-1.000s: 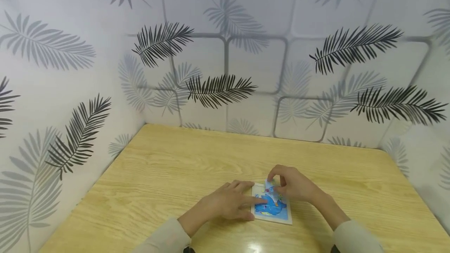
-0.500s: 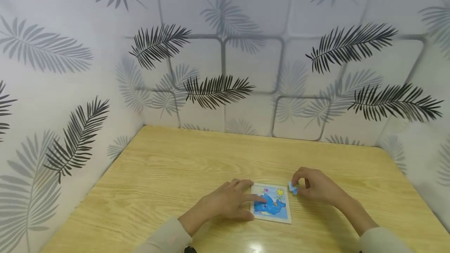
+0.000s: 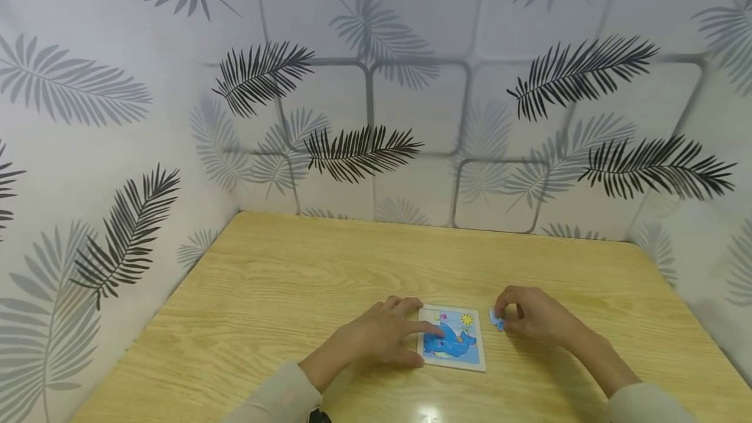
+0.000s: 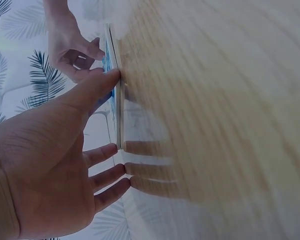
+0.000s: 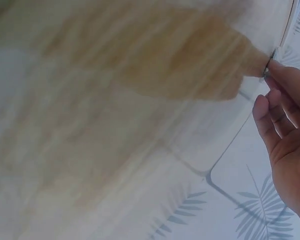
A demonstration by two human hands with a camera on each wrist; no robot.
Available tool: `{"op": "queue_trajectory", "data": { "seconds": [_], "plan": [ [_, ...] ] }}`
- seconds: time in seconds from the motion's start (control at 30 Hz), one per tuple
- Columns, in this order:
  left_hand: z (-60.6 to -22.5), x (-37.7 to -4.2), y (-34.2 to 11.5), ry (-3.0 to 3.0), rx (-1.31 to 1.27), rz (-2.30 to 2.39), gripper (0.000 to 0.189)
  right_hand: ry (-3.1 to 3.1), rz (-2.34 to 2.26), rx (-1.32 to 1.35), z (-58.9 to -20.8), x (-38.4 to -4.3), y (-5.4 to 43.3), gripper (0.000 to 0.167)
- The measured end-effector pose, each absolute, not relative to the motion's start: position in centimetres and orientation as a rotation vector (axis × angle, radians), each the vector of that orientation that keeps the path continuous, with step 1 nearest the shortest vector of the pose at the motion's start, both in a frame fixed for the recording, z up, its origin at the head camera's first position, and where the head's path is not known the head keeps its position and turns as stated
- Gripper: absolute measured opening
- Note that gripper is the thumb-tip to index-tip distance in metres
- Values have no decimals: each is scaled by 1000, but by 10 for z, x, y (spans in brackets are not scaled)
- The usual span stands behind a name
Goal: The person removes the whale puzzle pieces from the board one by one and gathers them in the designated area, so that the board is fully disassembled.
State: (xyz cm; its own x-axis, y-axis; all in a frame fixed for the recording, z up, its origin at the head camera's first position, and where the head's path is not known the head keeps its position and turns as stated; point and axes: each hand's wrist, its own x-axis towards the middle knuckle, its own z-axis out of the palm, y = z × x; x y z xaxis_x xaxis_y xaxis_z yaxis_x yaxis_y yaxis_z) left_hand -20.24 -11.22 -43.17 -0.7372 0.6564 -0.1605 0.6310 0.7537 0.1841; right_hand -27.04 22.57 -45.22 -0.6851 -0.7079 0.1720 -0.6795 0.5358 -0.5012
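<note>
A small jigsaw puzzle (image 3: 461,348) in a white frame lies flat on the table, showing a blue sea animal and a yellow sun. Its upper left part looks pale. My left hand (image 3: 378,337) lies at its left side, the index finger on the picture and the other fingers along the frame. In the left wrist view the thumb touches the frame's thin edge (image 4: 121,115). Right of the frame, my right hand (image 3: 539,316) pinches a light blue puzzle piece (image 3: 495,318) between thumb and fingertips, at the tabletop. The right wrist view shows this piece (image 5: 268,67) nearly edge-on.
The wood-grain table (image 3: 305,266) stretches out around the puzzle. Behind it and at both sides stand pale walls (image 3: 411,188) with a leaf pattern. Light grey sleeves (image 3: 282,393) cover the forearms.
My right hand has lifted the puzzle piece off the puzzle's upper part and carried it right, down beside the frame. The left hand has stayed in place on the puzzle.
</note>
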Motion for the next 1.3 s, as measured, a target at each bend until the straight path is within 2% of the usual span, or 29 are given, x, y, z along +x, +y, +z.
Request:
{"op": "queue_trajectory", "data": {
  "seconds": [0.3, 0.47, 0.83, 1.3],
  "plan": [
    [-436, -204, -114, 2738, 1001, 214, 59, 2726, -837, -1277, -447, -269, 217, 19],
    [-434, -206, -113, 2741, 999, 189, 59, 2684, -914, -1340, -448, -270, 200, 25],
    [-434, -207, -114, 2718, 1009, 185, 60, 2503, -890, -1274, -449, -270, 153, 32],
    [-435, -206, -116, 2716, 1021, 195, 60, 2498, -844, -1217, -446, -270, 137, 33]
  ]
}}
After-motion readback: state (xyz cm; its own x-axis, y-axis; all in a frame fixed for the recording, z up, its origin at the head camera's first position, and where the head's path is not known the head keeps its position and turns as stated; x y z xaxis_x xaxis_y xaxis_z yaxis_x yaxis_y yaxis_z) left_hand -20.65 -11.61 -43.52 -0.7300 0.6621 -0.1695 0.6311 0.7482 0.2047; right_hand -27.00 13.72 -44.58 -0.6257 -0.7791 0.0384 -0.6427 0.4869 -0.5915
